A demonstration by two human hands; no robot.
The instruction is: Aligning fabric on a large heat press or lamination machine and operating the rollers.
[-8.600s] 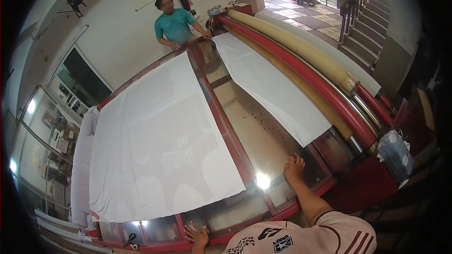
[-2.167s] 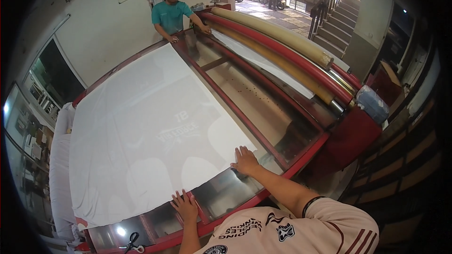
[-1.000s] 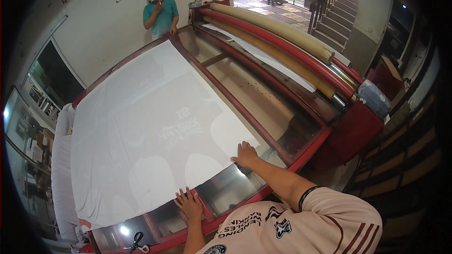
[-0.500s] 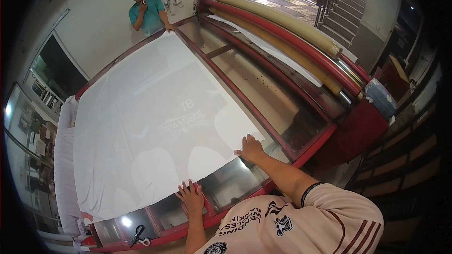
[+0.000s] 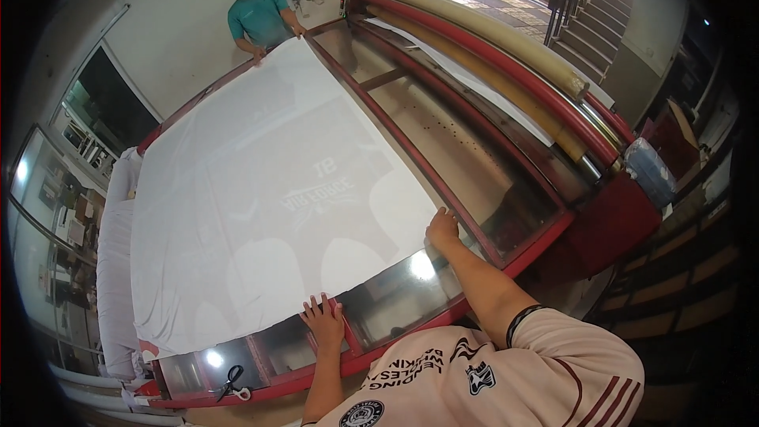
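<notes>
A large white cloth sheet point(image 5: 237, 213) lies over the glass top of a red-framed machine, with a faint mirrored print showing through and wrinkles at its left. My right hand point(image 5: 443, 229) is closed on the sheet's near right corner. Flat at the near edge, my left hand point(image 5: 324, 326) has its fingers apart, the tips touching the cloth and the palm on the frame. Across the machine, a person in a teal shirt point(image 5: 261, 14) has both hands at the sheet's far edge.
Several long rollers point(image 5: 490, 39) run along the machine's right side. A pair of scissors point(image 5: 231, 382) lies near the front left edge. White cloth point(image 5: 117, 245) is bunched along the left side. Stairs point(image 5: 593, 28) rise at the back right.
My right hand has shifted a little away and closed on the corner, and the sheet's near edge has moved slightly away. The other person's hand has dropped from the face to the sheet.
</notes>
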